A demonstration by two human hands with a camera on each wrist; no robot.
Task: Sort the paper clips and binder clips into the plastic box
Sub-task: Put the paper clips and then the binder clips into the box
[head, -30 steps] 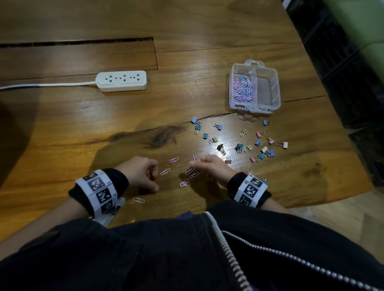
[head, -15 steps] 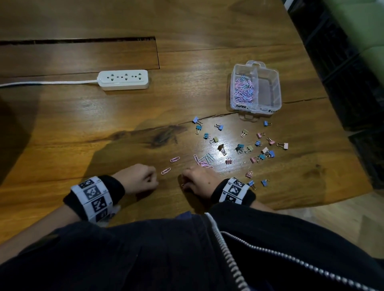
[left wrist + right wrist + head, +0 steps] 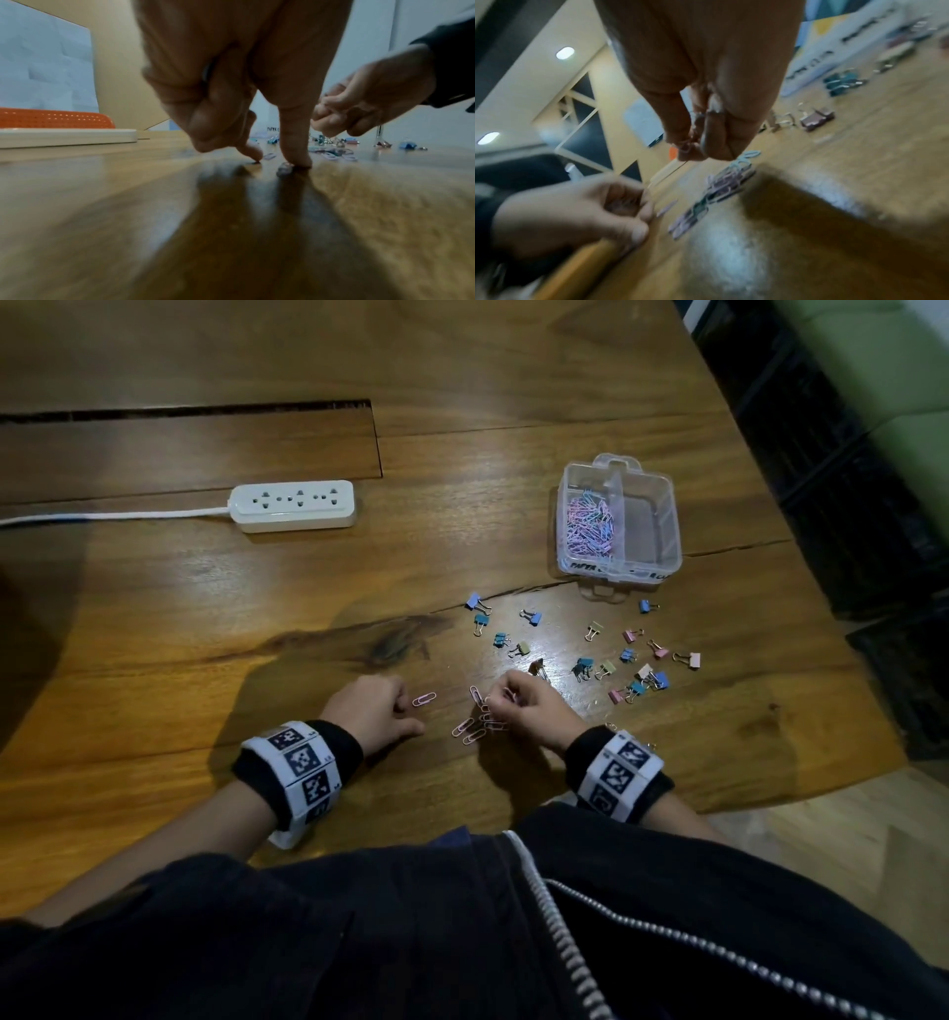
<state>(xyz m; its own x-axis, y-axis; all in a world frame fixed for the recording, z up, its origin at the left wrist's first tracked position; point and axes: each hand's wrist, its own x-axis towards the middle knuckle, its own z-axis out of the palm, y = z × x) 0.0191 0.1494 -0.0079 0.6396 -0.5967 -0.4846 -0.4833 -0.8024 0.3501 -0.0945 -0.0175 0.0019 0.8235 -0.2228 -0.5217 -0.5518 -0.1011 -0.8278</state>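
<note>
I see R hand (image 3: pixel 534 706) pinching paper clips (image 3: pixel 480 721), loose pile just below fingertips. L hand (image 3: pixel 375 711) curled, fingertips on worktop (image 3: pixel 154 618) beside a clip. Plastic box (image 3: pixel 619 521) far-right, worktop edge near.

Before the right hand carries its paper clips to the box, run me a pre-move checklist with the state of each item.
1. Right hand pinches paper clips: ok, pinched clips show in the right wrist view; how many, cannot tell.
2. Plastic box open: ok, no lid over it.
3. Paper clip compartment: ok, the left one holds the paper clip pile; the right one looks empty.
4. Loose paper clips all gathered: not ok, several remain on the table.
5. Left hand clear of the route: ok, it works beside a pink paper clip, away from the box.
6. Binder clips sorted: not ok, all scattered before the box.
</note>
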